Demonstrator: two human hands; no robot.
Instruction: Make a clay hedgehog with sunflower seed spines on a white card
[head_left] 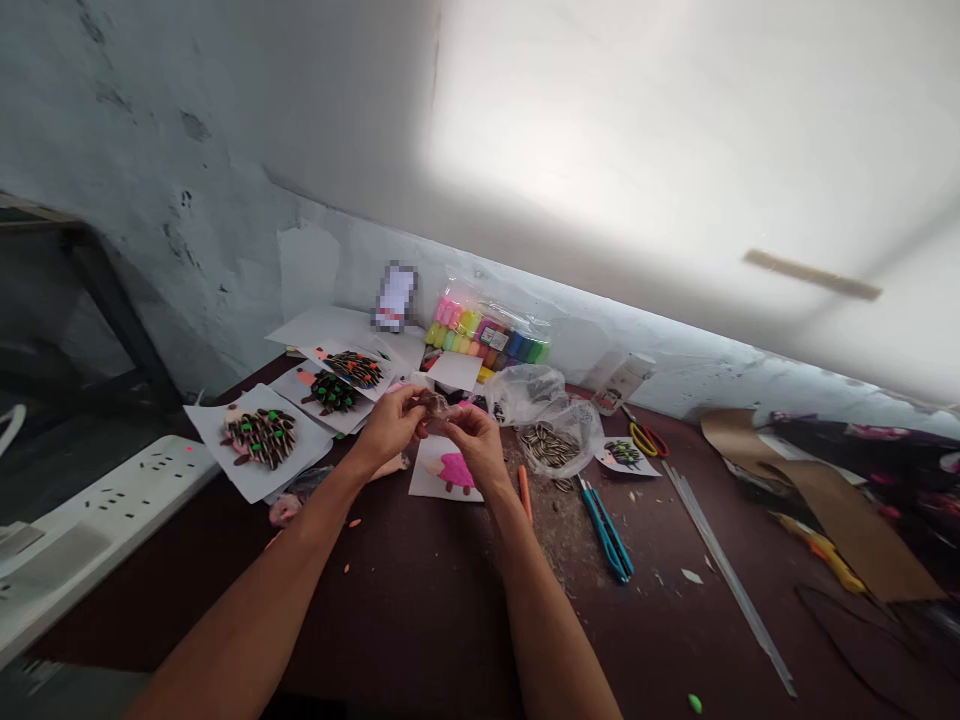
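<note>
Your left hand (382, 428) and right hand (478, 447) pinch brownish clay lump (433, 404) between them, fingers (459, 418) closed on it, lump held above bench (420, 600). Pink clay shape (457, 470) on white paper sheet (424, 482) just below; sunflower seeds (550, 445) in plastic bag (525, 395) just right.

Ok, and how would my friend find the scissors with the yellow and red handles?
Start at the dark table along the wall. Go right of the bag of sunflower seeds, near the wall, to the scissors. Their yellow and red loops stand out; the tool nearby is blue-green.
</note>
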